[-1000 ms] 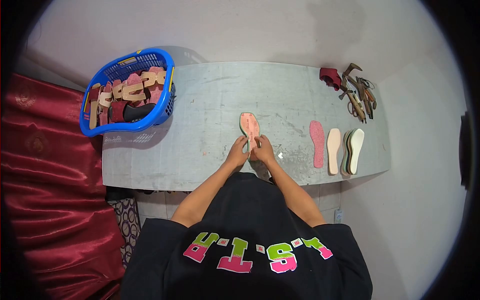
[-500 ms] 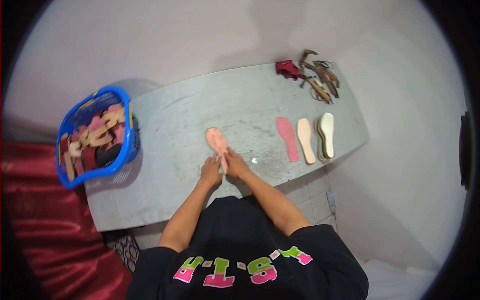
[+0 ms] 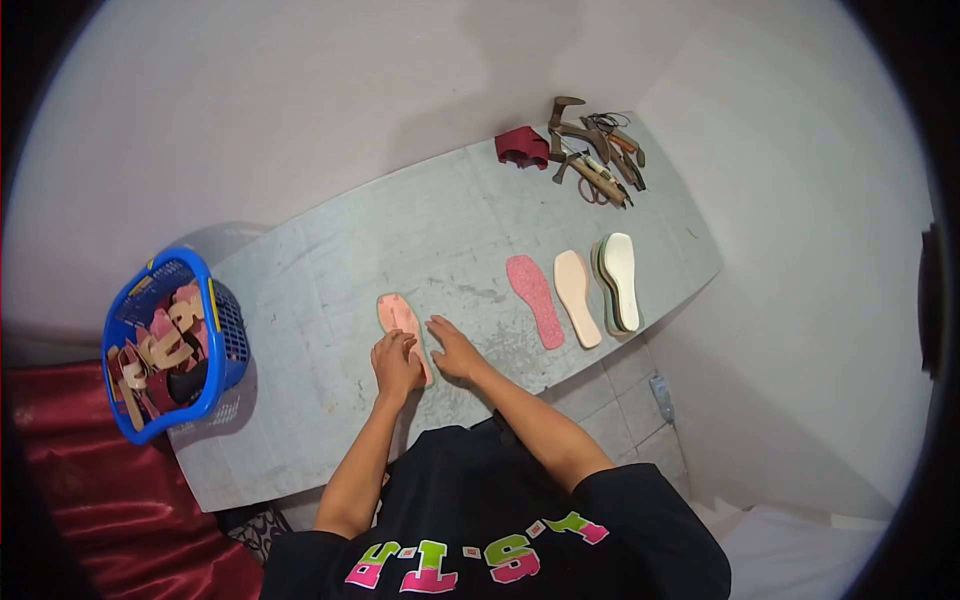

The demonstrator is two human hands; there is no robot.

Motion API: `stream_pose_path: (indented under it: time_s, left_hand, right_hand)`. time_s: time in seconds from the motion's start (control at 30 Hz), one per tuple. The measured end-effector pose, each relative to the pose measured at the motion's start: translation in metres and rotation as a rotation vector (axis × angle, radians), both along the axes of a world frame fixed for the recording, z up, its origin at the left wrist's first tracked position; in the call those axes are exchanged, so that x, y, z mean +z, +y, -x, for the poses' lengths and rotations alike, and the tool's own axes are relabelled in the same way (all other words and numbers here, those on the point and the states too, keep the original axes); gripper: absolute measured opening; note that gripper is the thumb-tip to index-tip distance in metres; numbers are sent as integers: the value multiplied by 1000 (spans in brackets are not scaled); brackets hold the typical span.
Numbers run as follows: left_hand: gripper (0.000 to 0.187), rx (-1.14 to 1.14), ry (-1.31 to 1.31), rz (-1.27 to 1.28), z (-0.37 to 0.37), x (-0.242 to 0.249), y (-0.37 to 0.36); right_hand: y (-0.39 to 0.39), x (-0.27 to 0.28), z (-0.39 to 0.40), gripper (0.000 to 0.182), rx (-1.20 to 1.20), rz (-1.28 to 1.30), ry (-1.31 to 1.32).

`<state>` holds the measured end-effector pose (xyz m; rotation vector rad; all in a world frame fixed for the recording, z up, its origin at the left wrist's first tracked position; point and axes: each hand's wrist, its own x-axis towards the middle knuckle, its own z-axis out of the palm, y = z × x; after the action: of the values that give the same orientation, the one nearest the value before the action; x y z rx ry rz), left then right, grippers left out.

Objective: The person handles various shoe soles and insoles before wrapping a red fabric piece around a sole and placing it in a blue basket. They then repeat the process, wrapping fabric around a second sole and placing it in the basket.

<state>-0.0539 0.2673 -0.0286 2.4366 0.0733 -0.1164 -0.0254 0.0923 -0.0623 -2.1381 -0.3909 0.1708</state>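
Note:
A salmon-pink shoe insole (image 3: 398, 312) lies on the table in front of me, with a thin greenish edge showing under its rim. My left hand (image 3: 397, 366) rests over its lower half, fingers bent and slightly apart, touching the surface and covering part of it. Just right of the insole is my right hand (image 3: 455, 350), open, with fingers spread and nothing held. Further right lie a textured pink insole (image 3: 536, 302), a pale beige insole (image 3: 577, 298) and a stack of soles with a white one (image 3: 620, 275) on top.
At the left end stands a blue plastic basket (image 3: 215, 350) full of sandal pieces. Far right on the table (image 3: 340, 240) are a dark red piece (image 3: 521, 147), a metal shoe anvil (image 3: 558, 128) and several hand tools (image 3: 600, 180). Walls border the back and right.
My right hand has come off the insole to its right and spread its fingers. The left hand has shifted onto the insole. The whole view has tilted and moved.

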Motion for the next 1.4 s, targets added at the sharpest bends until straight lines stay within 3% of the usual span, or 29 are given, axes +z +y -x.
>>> stream_pose_path:
  time_s: [0.3,0.37,0.43,0.5,0.6,0.67,0.7,0.77,0.83,1.07,1.17,1.3,1.33,1.4]
  left_hand:
    - [37,-44,-179,86,-106,2,-80]
    - [38,-129,-149,340,-135,2,-99]
    - [34,-88,-83,381,-166,-2,-117]
    - [36,21,360,713,-203,-7,-131]
    - [43,182,522,888,-253,15,-160]
    - [46,181,558,977,-286,32,-177]
    - [49,178,595,1074,-300,33,-185]
    - [48,178,618,1151,-329,26,-200]
    - [45,218,655,1288,-356,16,-216]
    - [36,300,664,1367,-416,-9,-259]
    - [30,351,686,1467,-434,-19,-266]
    - [29,540,628,1817,-439,-13,-271]
    - [29,614,607,1954,-437,-8,-272]
    - [30,725,598,1984,-431,-1,-274]
  right_hand:
    - [-101,8,-138,57,-313,-275,257]
    - [-120,5,-173,54,-363,-334,257]
    - [-140,6,-205,53,-432,-423,333]
    - [-156,10,-233,55,-479,-531,410]
    - [-178,27,-263,60,-551,-776,547]
    - [-192,29,-282,62,-545,-1021,639]
    - [-195,29,-290,62,-548,-1023,647]
    - [-203,30,-307,57,-582,-1362,675]
    - [-206,25,-326,57,-581,-1438,674]
    - [-218,13,-373,54,-551,-1793,719]
    - [-221,11,-385,52,-612,-1875,714]
    - [-222,3,-387,46,-649,-1931,678]
    - [-221,2,-383,40,-677,-1946,679]
    - [-217,1,-373,29,-694,-1959,675]
